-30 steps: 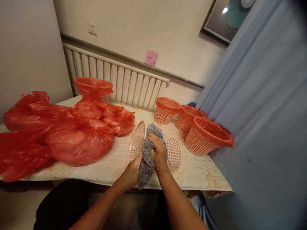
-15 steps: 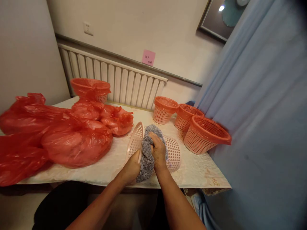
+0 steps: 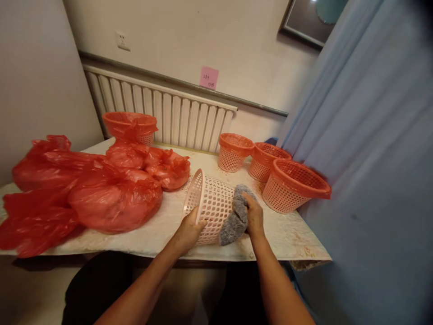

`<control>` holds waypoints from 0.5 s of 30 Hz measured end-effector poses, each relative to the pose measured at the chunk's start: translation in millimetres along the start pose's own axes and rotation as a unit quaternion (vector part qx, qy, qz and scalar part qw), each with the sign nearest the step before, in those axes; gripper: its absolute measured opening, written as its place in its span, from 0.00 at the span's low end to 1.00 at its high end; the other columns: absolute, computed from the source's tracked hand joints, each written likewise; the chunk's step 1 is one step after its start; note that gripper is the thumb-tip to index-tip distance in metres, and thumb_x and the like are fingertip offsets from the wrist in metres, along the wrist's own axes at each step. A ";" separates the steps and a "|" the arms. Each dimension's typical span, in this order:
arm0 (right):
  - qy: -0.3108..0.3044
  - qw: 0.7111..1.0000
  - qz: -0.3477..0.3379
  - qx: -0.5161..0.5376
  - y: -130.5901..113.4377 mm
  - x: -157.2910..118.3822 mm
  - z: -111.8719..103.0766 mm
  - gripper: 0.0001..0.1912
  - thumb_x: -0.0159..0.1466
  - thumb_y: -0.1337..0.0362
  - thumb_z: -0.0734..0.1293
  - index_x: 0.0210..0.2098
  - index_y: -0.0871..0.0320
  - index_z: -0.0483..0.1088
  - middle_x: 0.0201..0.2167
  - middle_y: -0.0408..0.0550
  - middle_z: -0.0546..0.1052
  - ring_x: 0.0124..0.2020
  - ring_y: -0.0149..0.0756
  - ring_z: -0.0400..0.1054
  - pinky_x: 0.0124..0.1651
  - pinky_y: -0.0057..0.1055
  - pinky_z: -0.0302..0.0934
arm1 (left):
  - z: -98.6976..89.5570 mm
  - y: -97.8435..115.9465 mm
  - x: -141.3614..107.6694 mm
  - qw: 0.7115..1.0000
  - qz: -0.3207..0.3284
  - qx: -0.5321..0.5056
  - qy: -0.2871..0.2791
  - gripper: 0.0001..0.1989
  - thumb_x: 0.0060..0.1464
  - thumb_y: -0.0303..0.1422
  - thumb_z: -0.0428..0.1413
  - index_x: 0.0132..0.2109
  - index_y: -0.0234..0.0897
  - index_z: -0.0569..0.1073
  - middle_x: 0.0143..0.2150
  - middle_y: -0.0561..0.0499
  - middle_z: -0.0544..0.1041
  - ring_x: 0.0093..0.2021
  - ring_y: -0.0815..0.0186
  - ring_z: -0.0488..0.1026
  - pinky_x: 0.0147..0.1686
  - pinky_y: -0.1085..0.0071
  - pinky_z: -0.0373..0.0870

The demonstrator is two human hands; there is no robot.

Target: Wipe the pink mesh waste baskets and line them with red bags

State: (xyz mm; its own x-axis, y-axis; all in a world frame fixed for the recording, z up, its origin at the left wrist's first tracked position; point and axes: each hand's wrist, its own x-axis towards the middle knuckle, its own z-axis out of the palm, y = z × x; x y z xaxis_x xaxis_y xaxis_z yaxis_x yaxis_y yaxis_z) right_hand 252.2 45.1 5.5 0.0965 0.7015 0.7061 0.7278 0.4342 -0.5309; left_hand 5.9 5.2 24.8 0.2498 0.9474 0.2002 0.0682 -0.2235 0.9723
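Note:
A pale pink plastic basket (image 3: pixel 216 198) with a lattice of holes lies on its side near the table's front edge, its mouth facing left. My left hand (image 3: pixel 189 232) is closed on its rim, thumb on the outer wall. In my right hand (image 3: pixel 254 216) a grey speckled cloth (image 3: pixel 234 221) is bunched up and pressed against the basket's outside, close to its base. The right fingertips are partly sunk in the cloth's folds.
Several stuffed red plastic bags (image 3: pixel 115 198) crowd the table's left side. Behind them stands a basket (image 3: pixel 128 126) with a red liner. Three more lined baskets, the nearest one (image 3: pixel 287 189) largest, stand at right beside a blue curtain (image 3: pixel 365 180). A radiator (image 3: pixel 162 108) is behind the table (image 3: pixel 280 241).
My right hand has moved the cloth rightward along the basket's outside, from near the rim to near the base. My left hand still grips the rim.

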 end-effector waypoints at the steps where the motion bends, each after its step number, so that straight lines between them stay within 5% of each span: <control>1: 0.018 1.000 0.016 -0.007 9.0 -5.5 -5.6 0.19 0.59 0.66 0.60 0.48 0.58 0.74 0.51 0.51 0.76 0.53 0.42 0.68 0.59 0.46 0.59 | -0.4 -0.8 -0.1 1.000 0.005 0.008 0.001 0.21 0.50 0.29 0.51 0.53 0.32 0.70 0.52 0.44 0.77 0.52 0.56 0.73 0.56 0.61 0.66; 7: 0.110 0.992 0.045 -0.033 12.3 -53.1 -11.2 0.24 0.57 0.71 0.56 0.50 0.59 0.72 0.53 0.53 0.73 0.58 0.42 0.64 0.62 0.48 0.56 | -5.5 -11.4 -3.6 1.000 -0.003 0.019 -0.013 0.20 0.50 0.29 0.51 0.52 0.31 0.71 0.51 0.44 0.77 0.51 0.55 0.73 0.55 0.60 0.66; 11: 0.144 0.988 0.044 -0.020 -18.7 -79.3 10.9 0.28 0.54 0.75 0.54 0.51 0.59 0.70 0.56 0.54 0.71 0.61 0.41 0.60 0.64 0.52 0.52 | -7.5 -16.8 -5.7 0.999 0.005 0.010 -0.034 0.20 0.51 0.30 0.51 0.52 0.31 0.71 0.52 0.44 0.77 0.53 0.55 0.72 0.57 0.60 0.64; 15: 0.091 0.995 -0.038 0.031 -64.0 -82.3 33.8 0.31 0.50 0.78 0.53 0.50 0.57 0.69 0.56 0.51 0.71 0.63 0.39 0.59 0.65 0.52 0.51 | -5.8 -21.5 -5.5 0.998 0.025 -0.011 -0.055 0.22 0.52 0.30 0.52 0.55 0.31 0.70 0.53 0.43 0.76 0.54 0.56 0.72 0.58 0.59 0.64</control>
State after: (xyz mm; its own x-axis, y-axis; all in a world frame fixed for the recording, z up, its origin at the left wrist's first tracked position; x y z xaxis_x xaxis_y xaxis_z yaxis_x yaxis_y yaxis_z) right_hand 174.7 -21.3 -34.5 0.1680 0.5544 0.8151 0.6955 0.5193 -0.4965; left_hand -2.6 6.1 3.5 0.3565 0.9043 0.2347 0.0322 -0.2630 0.9643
